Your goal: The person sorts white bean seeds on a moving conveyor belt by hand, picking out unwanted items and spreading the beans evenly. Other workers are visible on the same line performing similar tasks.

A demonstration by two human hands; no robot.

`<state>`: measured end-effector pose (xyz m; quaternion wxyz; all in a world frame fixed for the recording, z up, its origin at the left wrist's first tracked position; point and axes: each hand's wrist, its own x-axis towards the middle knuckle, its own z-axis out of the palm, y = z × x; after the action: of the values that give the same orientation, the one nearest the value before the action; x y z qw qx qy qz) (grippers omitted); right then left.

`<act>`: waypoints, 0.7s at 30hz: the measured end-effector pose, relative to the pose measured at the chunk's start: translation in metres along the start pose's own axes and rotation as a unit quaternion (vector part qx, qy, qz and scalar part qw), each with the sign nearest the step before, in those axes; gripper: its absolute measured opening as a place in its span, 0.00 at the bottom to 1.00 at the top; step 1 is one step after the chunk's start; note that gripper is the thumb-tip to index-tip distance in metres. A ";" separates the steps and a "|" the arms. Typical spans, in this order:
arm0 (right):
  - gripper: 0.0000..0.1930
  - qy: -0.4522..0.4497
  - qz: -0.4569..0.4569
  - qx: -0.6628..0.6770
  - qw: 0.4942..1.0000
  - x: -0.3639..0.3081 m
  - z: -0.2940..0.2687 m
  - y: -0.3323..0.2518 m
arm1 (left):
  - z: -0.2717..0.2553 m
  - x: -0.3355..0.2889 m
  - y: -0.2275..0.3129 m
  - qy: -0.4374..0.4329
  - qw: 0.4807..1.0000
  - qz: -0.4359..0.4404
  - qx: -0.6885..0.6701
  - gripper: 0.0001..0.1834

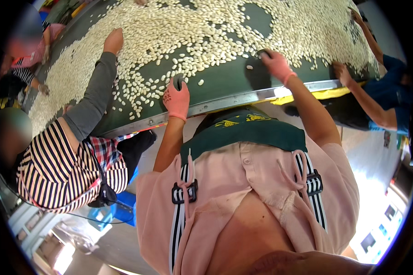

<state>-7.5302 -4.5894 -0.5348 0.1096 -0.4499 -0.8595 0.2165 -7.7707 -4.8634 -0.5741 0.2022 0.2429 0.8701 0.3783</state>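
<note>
My left hand (175, 100), in a pink glove with dark grey on the finger side, rests at the near edge of a green sorting belt (215, 89). Its fingers are curled closed, and whatever they may hold is hidden. Loose white beans (144, 89) lie just left of it, and a few sit beyond its fingertips. My right hand (277, 66), gloved the same way, hovers above the belt farther right, casting a shadow. Dark and smeared by motion, its fingertips do not show their grip. A single bean (249, 67) lies just left of that hand.
A thick spread of white beans (206, 27) covers the belt's far part. A metal rail (211, 107) runs along the near edge. At left, a co-worker in a striped top (69, 167) reaches over the belt; another in blue (394, 91) works at right.
</note>
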 end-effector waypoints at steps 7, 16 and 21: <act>0.18 -0.058 0.117 0.206 0.970 0.088 0.053 0.076 | 0.005 0.009 -0.029 0.080 0.992 -0.052 0.081 0.24; 0.18 -0.190 -0.112 0.072 0.973 0.062 0.053 -0.096 | -0.005 0.017 -0.038 0.128 0.985 -0.078 0.085 0.18; 0.20 -0.384 -0.186 0.021 0.904 0.015 0.090 -0.130 | -0.004 0.033 -0.058 0.171 0.971 -0.072 0.150 0.27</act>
<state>-7.6676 -4.6666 -0.5535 -0.1811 -0.1615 -0.8983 0.3662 -7.8153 -4.8812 -0.6215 0.0387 0.1394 0.9536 0.2641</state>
